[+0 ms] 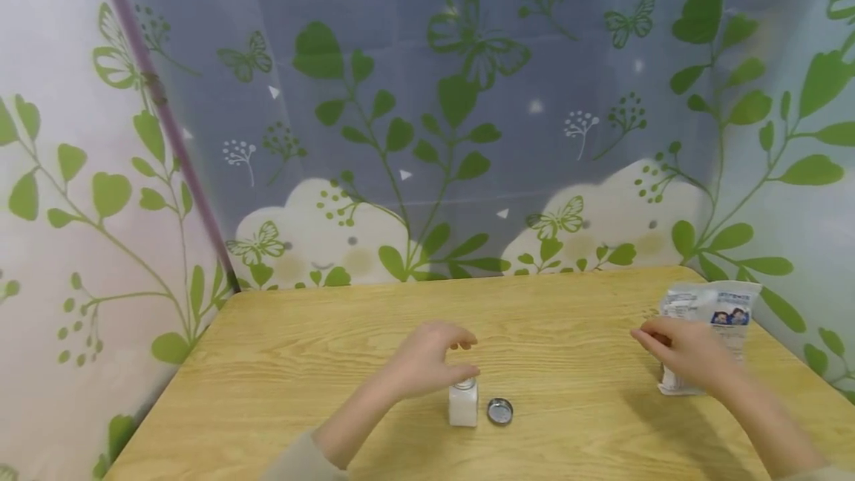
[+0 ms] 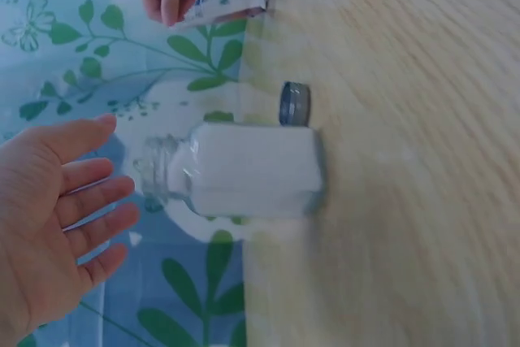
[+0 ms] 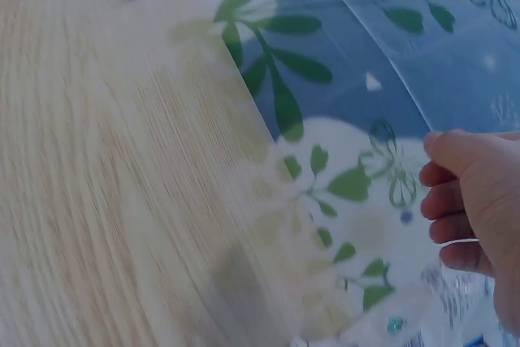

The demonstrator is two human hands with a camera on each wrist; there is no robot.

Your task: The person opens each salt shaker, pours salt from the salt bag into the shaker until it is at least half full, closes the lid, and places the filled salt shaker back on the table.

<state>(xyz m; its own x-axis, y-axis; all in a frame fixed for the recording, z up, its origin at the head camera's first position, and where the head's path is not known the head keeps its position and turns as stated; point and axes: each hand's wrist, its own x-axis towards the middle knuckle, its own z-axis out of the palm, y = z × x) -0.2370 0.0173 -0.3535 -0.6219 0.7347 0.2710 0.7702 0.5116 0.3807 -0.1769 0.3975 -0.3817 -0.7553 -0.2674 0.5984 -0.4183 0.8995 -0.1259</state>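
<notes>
A small square glass jar (image 1: 463, 408) full of something white stands upright and uncapped on the table. My left hand (image 1: 427, 364) hovers at its mouth, thumb and fingers spread apart. In the left wrist view that hand shows an empty palm, with a gap between its fingers and the jar's neck (image 2: 162, 170). Right of the jar lies its dark metal lid (image 1: 499, 411), hollow side up. Over on the right, my right hand (image 1: 691, 353) is in front of a white printed packet (image 1: 731, 318), overlapping it. Its fingers are loosely curled, and the right wrist view shows nothing held in them.
The wood-grain table (image 1: 320, 332) reaches back to a hanging cloth (image 1: 414, 80) printed with leaves and butterflies. Similar printed cloth (image 1: 60, 258) encloses the left side, and more hangs on the right. The packet stands near the table's right edge.
</notes>
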